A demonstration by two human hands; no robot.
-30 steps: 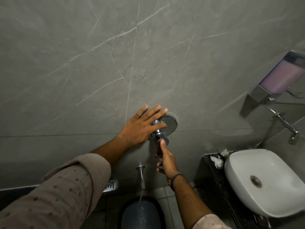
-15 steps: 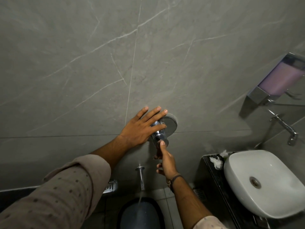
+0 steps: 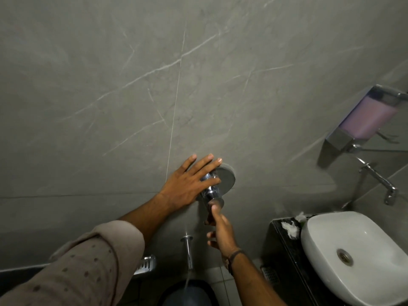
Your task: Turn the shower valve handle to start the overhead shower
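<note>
The chrome shower valve handle (image 3: 209, 192) sticks out of a round chrome plate (image 3: 227, 177) on the grey marble wall. My left hand (image 3: 187, 184) lies flat on the wall with fingers spread, its lower fingers draped over the handle's base. My right hand (image 3: 218, 230) comes up from below, thumb and a finger pinched on the handle's front end. Under the valve a chrome spout (image 3: 188, 250) pours a thin stream of water down into a dark bucket (image 3: 187, 293). The overhead shower is out of view.
A white basin (image 3: 353, 252) sits on a dark counter (image 3: 284, 252) at the right, with crumpled tissue (image 3: 291, 227) beside it. Above are a wall tap (image 3: 379, 182) and a soap dispenser (image 3: 366, 118) with pink liquid. A metal floor drain (image 3: 145, 265) shows low left.
Both hands stay on the valve handle with almost no shift. Water keeps running from the spout into the bucket.
</note>
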